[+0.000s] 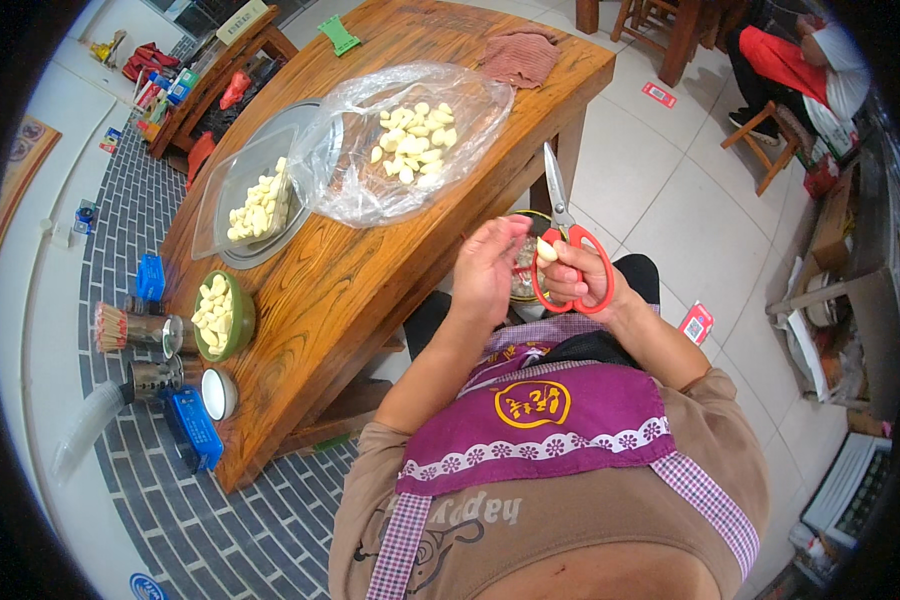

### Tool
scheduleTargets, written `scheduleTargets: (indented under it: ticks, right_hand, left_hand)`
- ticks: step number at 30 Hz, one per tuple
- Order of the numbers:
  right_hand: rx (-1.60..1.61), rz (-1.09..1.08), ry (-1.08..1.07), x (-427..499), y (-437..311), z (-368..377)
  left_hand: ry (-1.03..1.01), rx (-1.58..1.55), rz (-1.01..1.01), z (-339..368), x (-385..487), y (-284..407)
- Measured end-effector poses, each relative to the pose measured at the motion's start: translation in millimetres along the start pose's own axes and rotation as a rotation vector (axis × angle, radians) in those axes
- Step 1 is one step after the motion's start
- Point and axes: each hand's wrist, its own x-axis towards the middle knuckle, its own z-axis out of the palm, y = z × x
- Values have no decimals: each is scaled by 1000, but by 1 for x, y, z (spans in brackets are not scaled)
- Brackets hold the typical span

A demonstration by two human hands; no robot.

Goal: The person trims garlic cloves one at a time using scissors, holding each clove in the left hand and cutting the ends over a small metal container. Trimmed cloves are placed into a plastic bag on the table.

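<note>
My right hand (579, 276) holds red-handled scissors (557, 195), their blades pointing up and away from me. A peeled garlic clove (547, 250) is pinched between the thumb and fingers of that same hand. Beside it, my left hand (487, 262) is raised with its fingers extended and nothing visible in it. Below both hands, partly hidden by them, is a round container (523, 279) with pale bits inside. On the wooden table (330, 300), peeled garlic cloves (418, 139) lie on a clear plastic bag (345, 184).
More cloves fill a clear plastic box (214, 206) on a round metal tray (244, 259) and a green bowl (246, 315). A white cup (219, 394), toothpick holder (112, 326) and brown cloth (521, 56) are on the table. A person (795, 67) sits at upper right.
</note>
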Motion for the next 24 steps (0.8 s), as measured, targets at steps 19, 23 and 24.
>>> scheduleTargets:
  ticks: [19, 23, 24]
  right_hand:
    - [-1706, -431, 437, -27, -15, 15]
    - [-1839, -476, 426, -33, -18, 21]
    - [-1848, -476, 433, -32, -18, 22]
  left_hand:
    - [102, 412, 202, 17, -31, 35]
    - [51, 556, 327, 14, -31, 36]
    - [35, 585, 341, 13, -32, 36]
